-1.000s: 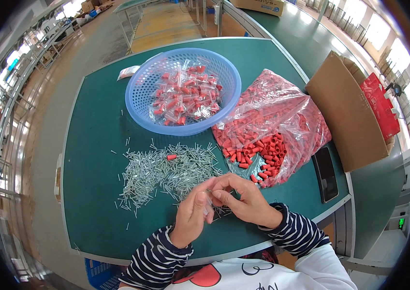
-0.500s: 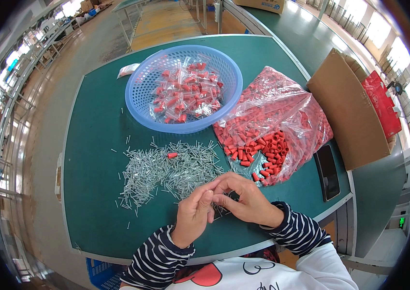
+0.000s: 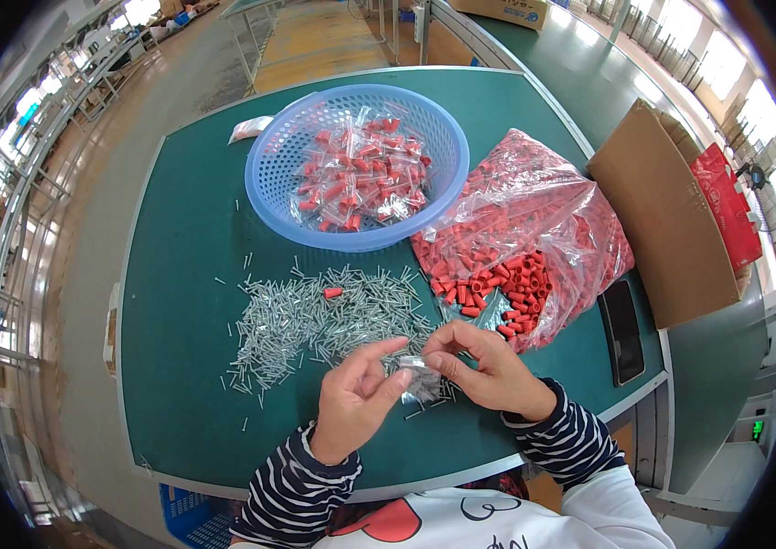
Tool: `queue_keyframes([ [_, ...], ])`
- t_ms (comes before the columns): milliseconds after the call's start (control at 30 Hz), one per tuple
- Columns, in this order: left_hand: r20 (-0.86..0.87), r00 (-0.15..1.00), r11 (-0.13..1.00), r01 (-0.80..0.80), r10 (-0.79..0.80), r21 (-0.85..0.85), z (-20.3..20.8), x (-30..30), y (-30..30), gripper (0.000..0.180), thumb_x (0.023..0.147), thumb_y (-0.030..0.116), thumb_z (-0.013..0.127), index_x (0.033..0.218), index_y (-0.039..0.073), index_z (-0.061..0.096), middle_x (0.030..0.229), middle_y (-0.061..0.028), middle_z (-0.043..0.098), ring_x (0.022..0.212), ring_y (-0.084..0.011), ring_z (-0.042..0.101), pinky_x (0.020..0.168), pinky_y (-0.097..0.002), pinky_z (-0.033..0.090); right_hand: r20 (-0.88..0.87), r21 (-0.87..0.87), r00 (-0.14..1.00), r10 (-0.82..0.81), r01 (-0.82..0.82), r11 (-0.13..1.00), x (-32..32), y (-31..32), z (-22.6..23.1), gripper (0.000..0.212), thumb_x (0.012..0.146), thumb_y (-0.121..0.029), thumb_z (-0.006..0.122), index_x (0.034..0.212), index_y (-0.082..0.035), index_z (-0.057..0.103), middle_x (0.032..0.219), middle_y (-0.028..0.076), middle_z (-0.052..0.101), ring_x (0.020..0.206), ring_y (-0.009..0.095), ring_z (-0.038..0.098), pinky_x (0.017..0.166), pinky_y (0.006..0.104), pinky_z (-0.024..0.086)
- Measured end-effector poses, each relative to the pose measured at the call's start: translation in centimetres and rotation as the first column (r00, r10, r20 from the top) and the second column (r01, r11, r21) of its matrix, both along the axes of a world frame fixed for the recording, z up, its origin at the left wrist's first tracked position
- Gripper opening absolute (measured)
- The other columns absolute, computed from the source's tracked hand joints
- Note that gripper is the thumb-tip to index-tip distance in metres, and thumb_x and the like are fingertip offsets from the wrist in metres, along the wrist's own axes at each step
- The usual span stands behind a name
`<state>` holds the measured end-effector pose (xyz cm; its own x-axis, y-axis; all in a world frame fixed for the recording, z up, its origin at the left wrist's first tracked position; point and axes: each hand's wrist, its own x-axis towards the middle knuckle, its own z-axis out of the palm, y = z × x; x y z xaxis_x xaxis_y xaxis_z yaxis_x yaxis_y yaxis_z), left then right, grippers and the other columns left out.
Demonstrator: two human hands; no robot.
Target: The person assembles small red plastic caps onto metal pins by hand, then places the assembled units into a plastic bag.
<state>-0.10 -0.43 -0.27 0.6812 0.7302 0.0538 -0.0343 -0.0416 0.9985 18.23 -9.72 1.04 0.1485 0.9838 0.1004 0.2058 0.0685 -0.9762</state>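
Observation:
A small clear plastic bag (image 3: 421,382) is between my hands, over the near right edge of a spread of loose metal screws (image 3: 315,320). My right hand (image 3: 490,373) pinches the bag's upper edge between thumb and forefinger. On the other side, my left hand (image 3: 357,395) has its thumb and forefinger spread apart. Its thumb tip is close to the bag's left edge; whether they touch I cannot tell. One red plastic plug (image 3: 332,293) lies on top of the screws. Just beyond my right hand, more red plugs (image 3: 521,291) show through the mouth of a large clear bag (image 3: 580,215).
A blue perforated basket (image 3: 264,197) at the back holds several small clear packets of red plugs. Along the table's right edge lie a dark phone (image 3: 622,331) and a cardboard box (image 3: 658,215). A white packet (image 3: 249,130) sits at the far left of the green table (image 3: 177,274).
My hands, together before, have moved apart. My left forefinger and thumb have spread, and the small clear bag now shows at my right fingertips.

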Motion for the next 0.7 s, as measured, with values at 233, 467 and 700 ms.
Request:
queue_keyframes([
  [233,0.026,1.000,0.995,0.006,-0.008,0.100,-0.3,0.5,-0.2,0.021,0.085,0.007,0.073,0.106,0.002,0.069,0.068,0.0085,0.045,0.057,-0.0001,0.031,0.050,-0.0178,0.025,-0.185,-0.108,0.982,0.031,-0.052,0.993,-0.1,-0.1,-0.6,0.017,0.096,-0.014,0.060,0.106,0.000,0.059,0.089,0.002,0.061,0.080,0.008,0.056,0.072,0.0241,0.046],
  [467,0.060,0.996,0.997,-0.058,0.061,-0.041,0.0,0.5,-0.6,0.013,0.091,0.011,0.069,0.094,-0.001,0.065,0.070,0.0082,0.050,0.057,0.0015,0.036,0.049,-0.0167,0.025,-0.199,-0.071,0.980,-0.002,-0.013,0.997,-0.9,0.0,-0.2,0.024,0.092,-0.012,0.065,0.113,0.000,0.061,0.091,0.002,0.060,0.081,0.007,0.056,0.072,0.0224,0.046],
  [700,0.095,0.993,0.938,-0.036,0.073,-0.344,-0.3,0.2,-0.8,0.013,0.095,0.012,0.064,0.099,0.000,0.061,0.076,0.0065,0.053,0.063,0.0001,0.043,0.054,-0.0159,0.032,-0.236,-0.069,0.972,-0.013,-0.003,0.998,-0.9,0.1,-0.3,0.016,0.091,-0.010,0.065,0.104,0.000,0.066,0.095,0.004,0.062,0.084,0.009,0.059,0.073,0.0233,0.047],
])
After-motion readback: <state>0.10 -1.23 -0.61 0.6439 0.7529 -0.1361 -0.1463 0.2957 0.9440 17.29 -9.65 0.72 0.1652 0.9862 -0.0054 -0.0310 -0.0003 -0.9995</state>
